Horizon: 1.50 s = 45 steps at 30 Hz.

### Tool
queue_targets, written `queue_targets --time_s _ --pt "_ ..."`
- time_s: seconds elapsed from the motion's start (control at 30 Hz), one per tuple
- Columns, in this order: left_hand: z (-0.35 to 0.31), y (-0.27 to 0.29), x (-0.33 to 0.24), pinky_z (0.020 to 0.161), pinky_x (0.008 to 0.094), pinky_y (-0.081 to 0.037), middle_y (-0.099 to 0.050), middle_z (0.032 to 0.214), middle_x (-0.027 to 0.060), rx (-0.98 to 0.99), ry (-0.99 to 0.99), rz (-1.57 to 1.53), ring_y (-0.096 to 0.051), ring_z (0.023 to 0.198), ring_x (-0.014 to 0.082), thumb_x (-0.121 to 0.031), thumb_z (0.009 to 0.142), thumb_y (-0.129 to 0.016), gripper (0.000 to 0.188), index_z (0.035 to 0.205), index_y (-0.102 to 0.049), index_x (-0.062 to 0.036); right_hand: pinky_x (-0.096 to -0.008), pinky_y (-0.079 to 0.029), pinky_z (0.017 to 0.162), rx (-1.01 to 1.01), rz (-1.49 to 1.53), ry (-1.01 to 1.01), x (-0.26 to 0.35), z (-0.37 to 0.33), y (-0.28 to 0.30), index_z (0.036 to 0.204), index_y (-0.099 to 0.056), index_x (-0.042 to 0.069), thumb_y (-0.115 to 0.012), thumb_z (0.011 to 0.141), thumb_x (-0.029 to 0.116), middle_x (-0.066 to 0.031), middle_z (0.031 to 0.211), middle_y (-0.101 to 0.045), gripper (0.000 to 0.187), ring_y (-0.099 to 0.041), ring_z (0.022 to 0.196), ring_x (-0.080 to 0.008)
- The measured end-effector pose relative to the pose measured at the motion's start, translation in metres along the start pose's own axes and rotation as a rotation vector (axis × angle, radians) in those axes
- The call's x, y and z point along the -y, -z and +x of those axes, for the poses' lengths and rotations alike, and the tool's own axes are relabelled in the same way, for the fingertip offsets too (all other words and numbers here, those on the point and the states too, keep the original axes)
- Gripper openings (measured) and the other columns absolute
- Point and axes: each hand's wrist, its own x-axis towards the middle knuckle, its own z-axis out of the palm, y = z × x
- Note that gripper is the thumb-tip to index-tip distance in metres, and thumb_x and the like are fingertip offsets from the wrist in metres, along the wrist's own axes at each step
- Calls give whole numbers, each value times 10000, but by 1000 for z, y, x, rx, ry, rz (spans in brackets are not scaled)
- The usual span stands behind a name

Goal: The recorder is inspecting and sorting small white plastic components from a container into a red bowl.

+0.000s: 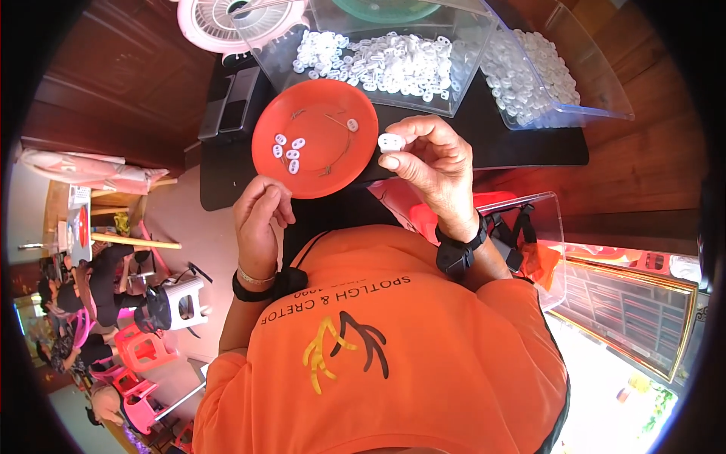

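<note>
By the red plate (318, 117), a white piece (391, 143) is held in the right hand (440, 163).
The piece is pinched in a narrow grip, between thumb and fingers, just right of the plate. The left hand (259, 216) is curled at the plate's near edge; whether anything is held in its grip cannot be told. Five small pieces (293, 154) are grouped on the plate's left side.

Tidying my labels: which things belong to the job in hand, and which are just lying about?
Job, apparently:
rounded white plastic piece in right hand
round red plastic plate by left hand
heaped white oval pieces

Lying about:
round pink fan
flat rectangular grey device
</note>
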Motion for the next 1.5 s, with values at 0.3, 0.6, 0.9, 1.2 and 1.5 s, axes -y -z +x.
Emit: queue_targets --time_s 0.3,0.6,0.9,1.2,1.5 --pt "4 -6 -80 616 264 -430 -570 856 138 460 -479 100 -533 692 165 -243 852 -504 302 893 -578 47 -242 -494 595 -15 -508 288 27 3 16 941 -647 18 -771 743 56 -58 836 -654 237 -612 696 -112" --pt "-35 -37 -132 888 351 -472 -664 968 82 1012 -818 -491 -670 845 295 -171 895 -566 97 948 -613 -105 -241 -481 618 -689 -1235 509 126 50 100 990 -661 25 -744 766 135 -69 785 -656 263 -609 690 -110" --pt "-27 -14 -145 807 353 -429 -670 951 50 1078 -749 -380 -677 868 252 -145 901 -517 51 901 -567 -136 -238 -485 706 -414 -806 240 102 33 40 1007 -662 7 -696 814 102 -38 866 -670 218 -608 782 -79" --pt "3 34 -112 699 358 -514 -602 953 173 1270 -689 -313 -645 790 334 -271 891 -551 310 996 -602 16 -389 -510 657 434 -1381 126 -11 66 -16 868 -670 79 -627 781 163 -82 782 -629 129 -628 756 -257" --pt "-12 82 -35 701 242 -403 -608 839 101 259 -159 7 -557 779 141 -311 833 -541 357 938 -590 27 -374 -529 644 657 -1667 304 -57 95 -33 758 -662 69 -580 795 157 -83 787 -627 125 -621 788 -267"
